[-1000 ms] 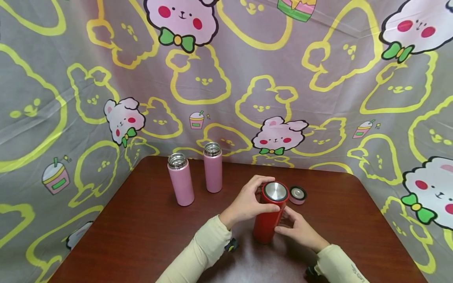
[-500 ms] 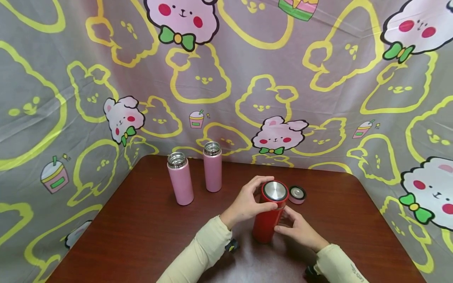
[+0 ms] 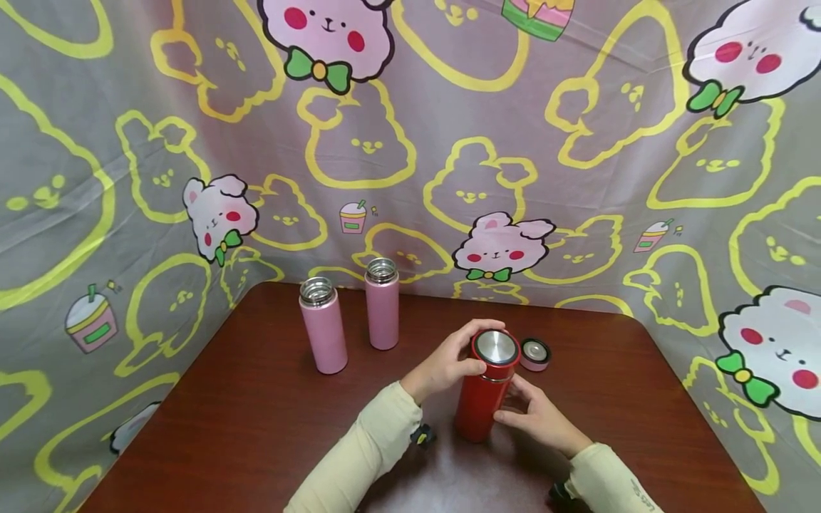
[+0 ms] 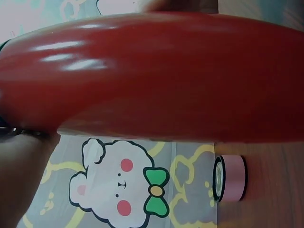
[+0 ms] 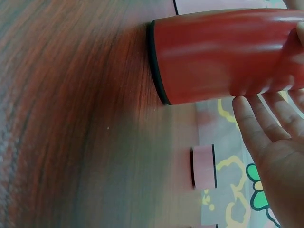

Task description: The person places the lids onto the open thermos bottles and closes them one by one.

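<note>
A red thermos point(image 3: 476, 410) with a brushed-metal disc on its red lid point(image 3: 497, 348) stands upright on the table. My left hand point(image 3: 445, 367) grips the lid from the left, its thumb on the near side and its fingers around the far side. Lower down, my right hand point(image 3: 539, 417) holds the red body from the right, thumb in front. A thin metal band shows between lid and body. In the right wrist view the fingertips of my right hand point(image 5: 278, 142) press along the red wall, above the black base ring point(image 5: 158, 64).
Two lidless pink bottles point(image 3: 325, 331) point(image 3: 383, 310) with metal necks stand at the back left of the brown table point(image 3: 218, 420). A small pink lid point(image 3: 535, 354) lies behind the thermos, to its right. Patterned cloth point(image 3: 423, 114) encloses the back and sides.
My left thumb has slid leftward along the lid, uncovering more of its front and the metal band. The right hand keeps its hold on the body; the thermos stays in place.
</note>
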Available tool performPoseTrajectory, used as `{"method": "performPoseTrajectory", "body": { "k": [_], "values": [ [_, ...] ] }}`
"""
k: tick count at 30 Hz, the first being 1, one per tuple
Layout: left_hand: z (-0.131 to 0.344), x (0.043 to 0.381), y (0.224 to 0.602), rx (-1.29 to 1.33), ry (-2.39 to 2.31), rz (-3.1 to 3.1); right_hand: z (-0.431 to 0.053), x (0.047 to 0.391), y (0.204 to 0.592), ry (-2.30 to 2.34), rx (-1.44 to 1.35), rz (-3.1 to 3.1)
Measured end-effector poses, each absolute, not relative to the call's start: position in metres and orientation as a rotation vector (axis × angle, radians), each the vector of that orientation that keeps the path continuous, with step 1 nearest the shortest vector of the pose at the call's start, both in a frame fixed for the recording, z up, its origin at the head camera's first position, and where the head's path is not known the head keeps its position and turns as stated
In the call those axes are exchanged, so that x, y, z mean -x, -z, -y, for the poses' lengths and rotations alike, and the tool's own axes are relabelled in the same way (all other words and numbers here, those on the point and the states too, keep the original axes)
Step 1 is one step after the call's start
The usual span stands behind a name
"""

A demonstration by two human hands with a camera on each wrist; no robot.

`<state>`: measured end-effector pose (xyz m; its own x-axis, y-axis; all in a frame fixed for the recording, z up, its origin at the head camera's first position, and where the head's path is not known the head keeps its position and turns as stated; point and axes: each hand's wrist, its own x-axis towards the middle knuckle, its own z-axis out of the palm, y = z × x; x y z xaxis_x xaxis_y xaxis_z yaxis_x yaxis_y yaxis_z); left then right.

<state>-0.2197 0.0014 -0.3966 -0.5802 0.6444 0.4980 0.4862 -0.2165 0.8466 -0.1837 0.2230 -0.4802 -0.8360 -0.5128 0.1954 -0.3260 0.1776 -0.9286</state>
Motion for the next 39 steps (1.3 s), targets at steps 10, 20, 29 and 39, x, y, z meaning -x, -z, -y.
{"method": "performPoseTrajectory", "body": {
  "k": [10,20,29,39],
  "values": [
    [-0.007,0.225,0.395,-1.31,-1.969,-1.646,-0.224,0.183,0.478,1.713,0.779,-2.282],
    [-0.003,0.224,0.394,-1.335,-1.95,-1.603,-0.224,0.184,0.478,1.715,0.816,-2.286],
    [-0.003,0.208,0.391,-0.996,-1.933,-2.033,-0.223,0.183,0.48,1.745,0.855,-2.313],
    [-0.003,0.199,0.391,-0.843,-1.98,-2.158,-0.223,0.184,0.478,1.71,0.83,-2.328]
  ]
}}
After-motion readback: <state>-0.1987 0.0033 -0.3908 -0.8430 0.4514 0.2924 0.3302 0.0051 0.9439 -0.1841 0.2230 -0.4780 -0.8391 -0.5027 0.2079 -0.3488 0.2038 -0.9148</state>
